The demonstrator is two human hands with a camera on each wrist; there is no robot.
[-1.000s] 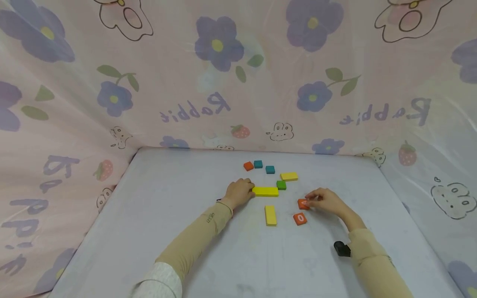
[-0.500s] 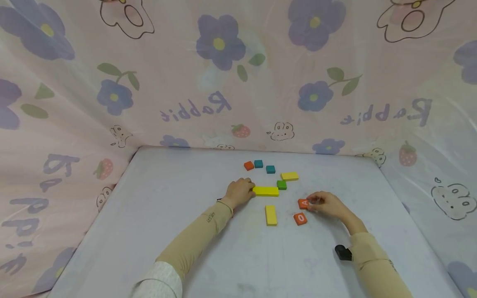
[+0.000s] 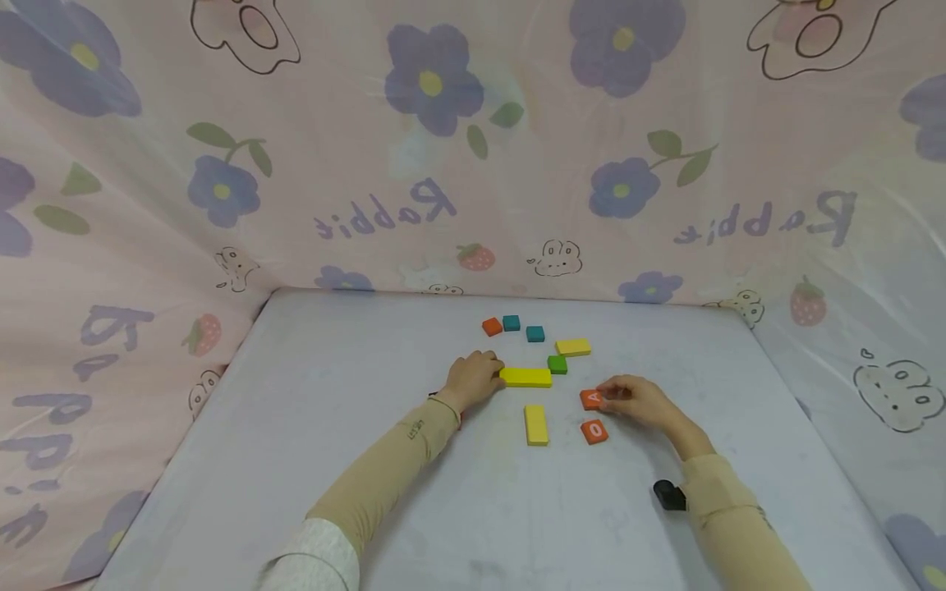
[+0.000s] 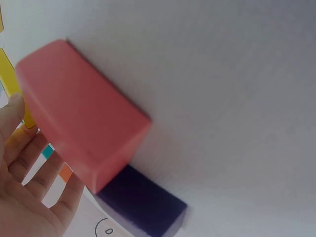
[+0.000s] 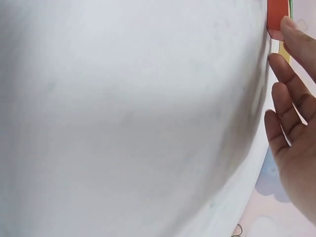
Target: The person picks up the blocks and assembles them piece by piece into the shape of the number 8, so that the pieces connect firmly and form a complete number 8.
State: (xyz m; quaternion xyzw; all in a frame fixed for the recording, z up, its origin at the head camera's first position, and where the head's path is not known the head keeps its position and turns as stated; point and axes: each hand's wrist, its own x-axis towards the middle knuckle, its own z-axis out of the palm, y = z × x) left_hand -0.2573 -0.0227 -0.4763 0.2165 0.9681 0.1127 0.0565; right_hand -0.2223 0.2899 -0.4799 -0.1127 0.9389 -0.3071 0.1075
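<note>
My left hand pinches the left end of a long yellow block, which lies crosswise mid-table. In the left wrist view the thumb and forefinger meet that yellow block at its end. With thumb and fingertips my right hand holds the right edge of an orange tile marked A. Thumb and forefinger are right at its orange side in the right wrist view. Just in front lies an orange tile marked O. A green block sits at the long yellow block's right end.
A yellow block lies lengthwise nearer me; another yellow block is farther back. Behind are two teal blocks and an orange block. Beside the left wrist lie a red block and a dark block. Printed curtain surrounds the table.
My right hand has shifted a little to the left, and the A tile has slid left with it, now almost straight behind the O tile. The left hand stays on the long yellow block.
</note>
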